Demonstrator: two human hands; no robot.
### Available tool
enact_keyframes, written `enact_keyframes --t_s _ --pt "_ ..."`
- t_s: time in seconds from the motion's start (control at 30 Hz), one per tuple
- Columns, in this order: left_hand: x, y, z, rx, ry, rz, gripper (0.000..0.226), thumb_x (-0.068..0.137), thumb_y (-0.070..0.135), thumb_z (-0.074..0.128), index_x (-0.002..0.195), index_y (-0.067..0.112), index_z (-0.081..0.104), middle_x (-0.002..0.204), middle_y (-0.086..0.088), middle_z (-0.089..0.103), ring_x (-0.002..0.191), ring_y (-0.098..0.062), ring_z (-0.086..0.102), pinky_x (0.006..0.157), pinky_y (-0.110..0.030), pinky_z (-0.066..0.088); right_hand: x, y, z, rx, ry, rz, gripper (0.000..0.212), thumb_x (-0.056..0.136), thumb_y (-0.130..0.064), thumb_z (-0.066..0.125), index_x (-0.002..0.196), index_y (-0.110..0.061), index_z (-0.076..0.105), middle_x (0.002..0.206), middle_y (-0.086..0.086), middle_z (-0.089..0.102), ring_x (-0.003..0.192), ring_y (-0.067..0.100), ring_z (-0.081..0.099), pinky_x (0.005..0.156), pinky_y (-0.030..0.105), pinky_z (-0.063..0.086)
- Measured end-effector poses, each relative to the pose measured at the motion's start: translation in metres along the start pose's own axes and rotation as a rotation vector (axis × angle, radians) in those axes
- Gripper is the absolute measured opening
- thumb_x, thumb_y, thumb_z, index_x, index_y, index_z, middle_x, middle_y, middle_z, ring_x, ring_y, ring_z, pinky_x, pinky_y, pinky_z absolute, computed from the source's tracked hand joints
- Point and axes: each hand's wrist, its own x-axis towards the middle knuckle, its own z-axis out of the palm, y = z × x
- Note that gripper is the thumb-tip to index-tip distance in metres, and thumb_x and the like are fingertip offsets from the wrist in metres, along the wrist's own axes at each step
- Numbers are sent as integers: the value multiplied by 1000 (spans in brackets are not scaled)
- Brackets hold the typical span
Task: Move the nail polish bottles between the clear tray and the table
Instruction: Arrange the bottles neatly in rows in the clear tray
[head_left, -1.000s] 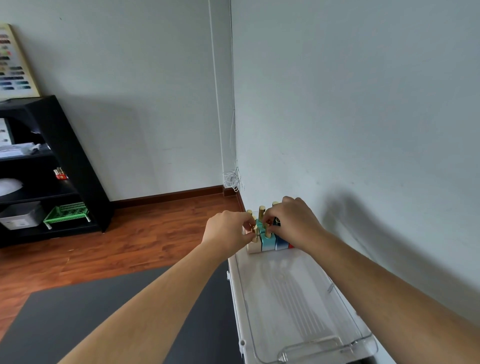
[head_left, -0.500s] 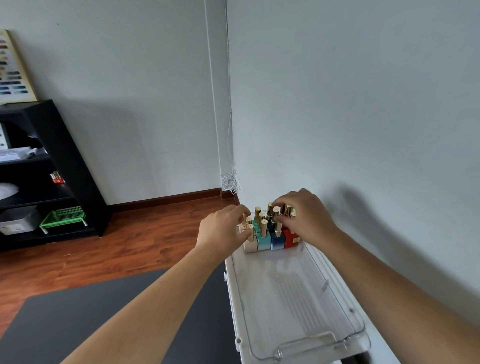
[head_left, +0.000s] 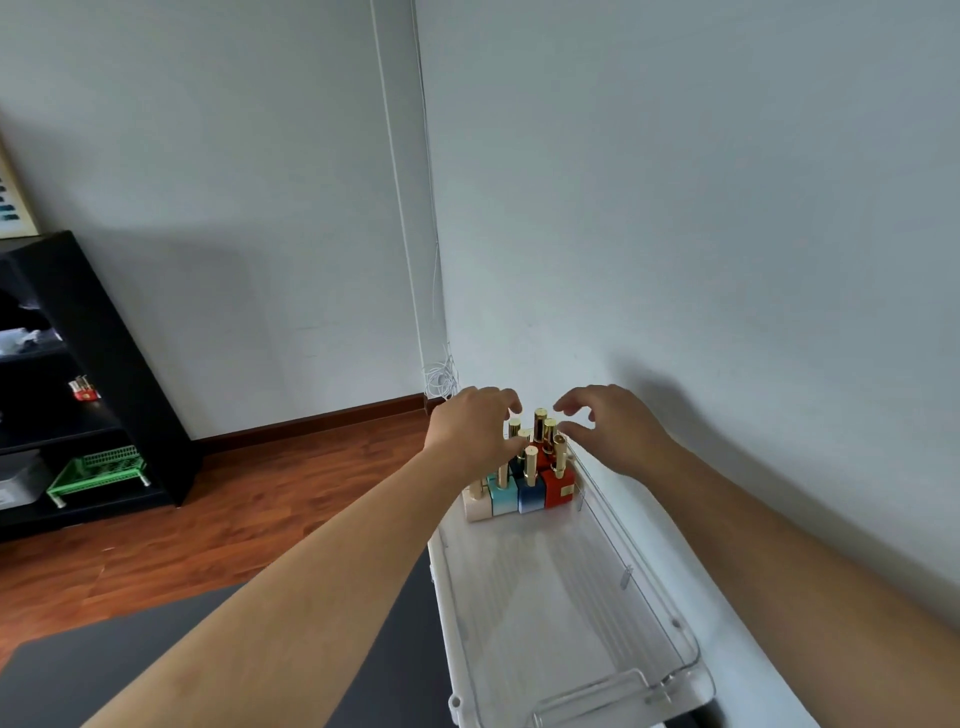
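Observation:
Several nail polish bottles with gold caps stand packed together at the far end of the long clear tray (head_left: 644, 618). The front row shows a cream bottle (head_left: 478, 504), a teal bottle (head_left: 503, 496), a blue bottle (head_left: 530, 494) and a red bottle (head_left: 558, 487). My left hand (head_left: 475, 428) hovers at the cluster's left side, fingers curled near the caps and holding nothing. My right hand (head_left: 613, 431) is spread open just right of the caps, apart from them. The rest of the tray is bare.
The tray lies on a narrow white table (head_left: 441, 566) against the right wall (head_left: 727, 260). A black shelf unit (head_left: 104, 374) with a green basket (head_left: 98, 470) stands at the left. Wood floor (head_left: 234, 509) and a dark mat (head_left: 130, 660) lie below.
Both hands were closed over the bottle caps a second ago. They have since let go and drawn apart, so the bottles now stand uncovered in the tray.

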Motion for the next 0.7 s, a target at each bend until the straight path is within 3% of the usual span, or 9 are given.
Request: enact_keyframes --t_s 0.13,0.23,0.3,0.7 --pt "6 -3 8 24 -69 1 68 69 62 67 126 32 47 119 8 57 111 -15 50 83 -36 50 1 6 1 70 -89 30 40 79 -30 64 118 -32 55 116 -11 62 95 7 45 78 27 38" --pt "4 -7 19 163 -119 -6 94 59 71 68 136 28 36 132 4 48 124 -21 41 94 -39 40 -7 10 8 108 -162 84 59 73 -30 69 127 -35 47 125 -11 55 109 11 45 85 29 42" --pt "5 -8 27 231 -151 -35 100 57 72 68 138 25 33 133 2 47 125 -23 38 98 -40 34 -11 12 15 76 -194 102 69 70 -30 72 132 -34 41 130 -9 52 116 14 43 91 31 42" --pt "13 -3 42 208 -174 -187 70 60 64 72 113 25 50 105 4 61 110 -21 50 88 -42 34 0 11 36 -39 -273 127 82 66 -30 79 136 -23 38 134 2 48 121 25 42 94 41 45"
